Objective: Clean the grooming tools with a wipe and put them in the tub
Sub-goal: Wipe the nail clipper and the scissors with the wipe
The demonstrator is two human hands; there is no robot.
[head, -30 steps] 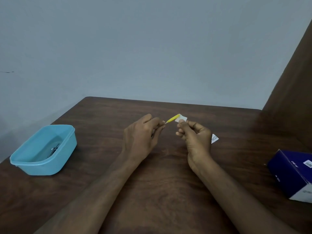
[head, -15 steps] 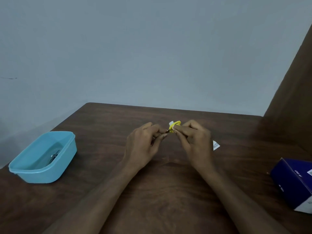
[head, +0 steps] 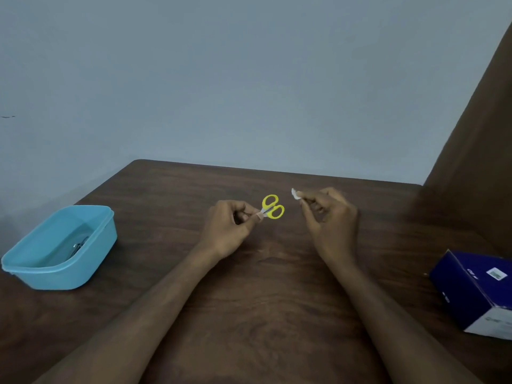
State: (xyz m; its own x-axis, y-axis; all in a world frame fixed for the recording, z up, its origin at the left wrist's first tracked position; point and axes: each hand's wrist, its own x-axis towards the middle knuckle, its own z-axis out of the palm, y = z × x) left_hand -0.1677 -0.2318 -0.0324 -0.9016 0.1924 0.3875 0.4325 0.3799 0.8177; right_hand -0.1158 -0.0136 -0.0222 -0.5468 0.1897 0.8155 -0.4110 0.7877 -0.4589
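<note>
With metal tools already in the light-blue plastic tub, the left hand pinches small yellow-handled scissors and the right hand pinches a white wipe, the scissors not yet tubbed.

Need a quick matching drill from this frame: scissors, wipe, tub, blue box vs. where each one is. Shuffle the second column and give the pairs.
Things:
1. scissors
2. wipe
3. tub
4. blue box

Places:
A. on the table at the right edge of view
B. pinched in the right hand
C. on the table at the left, with metal tools inside
D. held by the blade end in the left hand, yellow handles pointing away

Pairs: 1-D, 2-B, 3-C, 4-A
</note>
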